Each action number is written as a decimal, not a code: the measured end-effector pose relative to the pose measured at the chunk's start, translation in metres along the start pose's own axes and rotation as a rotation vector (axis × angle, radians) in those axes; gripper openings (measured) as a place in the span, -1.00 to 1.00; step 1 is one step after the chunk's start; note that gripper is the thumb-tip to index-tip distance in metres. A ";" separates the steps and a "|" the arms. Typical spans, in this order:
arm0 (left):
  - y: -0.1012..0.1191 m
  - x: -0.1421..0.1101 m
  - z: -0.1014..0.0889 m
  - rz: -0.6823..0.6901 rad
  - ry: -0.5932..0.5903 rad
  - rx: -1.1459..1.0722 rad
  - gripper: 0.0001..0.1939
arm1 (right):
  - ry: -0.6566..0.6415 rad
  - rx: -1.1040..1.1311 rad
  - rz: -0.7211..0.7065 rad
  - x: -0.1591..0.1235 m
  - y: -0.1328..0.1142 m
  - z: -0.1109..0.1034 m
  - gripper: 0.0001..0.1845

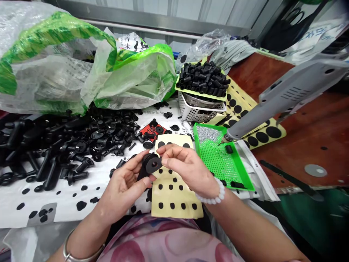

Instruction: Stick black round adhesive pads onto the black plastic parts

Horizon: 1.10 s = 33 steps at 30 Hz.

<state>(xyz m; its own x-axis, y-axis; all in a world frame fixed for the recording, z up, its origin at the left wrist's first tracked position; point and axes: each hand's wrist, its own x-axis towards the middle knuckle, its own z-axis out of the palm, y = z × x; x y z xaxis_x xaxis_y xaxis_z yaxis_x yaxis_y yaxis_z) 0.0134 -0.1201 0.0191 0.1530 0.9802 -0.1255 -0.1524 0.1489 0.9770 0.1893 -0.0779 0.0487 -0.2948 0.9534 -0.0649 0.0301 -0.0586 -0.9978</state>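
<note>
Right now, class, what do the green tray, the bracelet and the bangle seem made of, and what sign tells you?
Green tray: probably moulded plastic, fairly smooth, going by its even bright colour and gridded floor. Bracelet: polished, milky, rounded beads; stone, glass or plastic, the look leaves open. Bangle: likely polished metal, from its silvery shine.

On the bench (103,203), a pile of parts (95,134) lies left of the adhesive sheet (177,196), with plastic bags (131,83) behind the pile, while right of the sheet sits a tray (226,156) holding screws (208,134), and behind that tray a basket (191,109) stands beneath a heap of tubes (203,78).
</note>
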 end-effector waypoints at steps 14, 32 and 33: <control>-0.003 0.001 0.001 -0.032 0.000 0.013 -0.36 | -0.004 -0.060 0.023 0.005 0.008 -0.001 -0.88; -0.011 0.004 0.006 -0.048 0.047 0.055 -0.44 | 0.015 -0.133 -0.048 0.007 0.017 -0.002 -0.88; -0.012 0.005 0.005 -0.049 0.057 0.060 -0.46 | 0.020 -0.141 -0.057 0.007 0.018 -0.002 -0.87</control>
<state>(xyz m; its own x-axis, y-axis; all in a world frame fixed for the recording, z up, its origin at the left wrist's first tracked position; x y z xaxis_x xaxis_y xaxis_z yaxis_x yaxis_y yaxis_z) 0.0212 -0.1180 0.0080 0.1028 0.9780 -0.1813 -0.0867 0.1904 0.9779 0.1897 -0.0720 0.0308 -0.2810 0.9597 -0.0066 0.1480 0.0366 -0.9883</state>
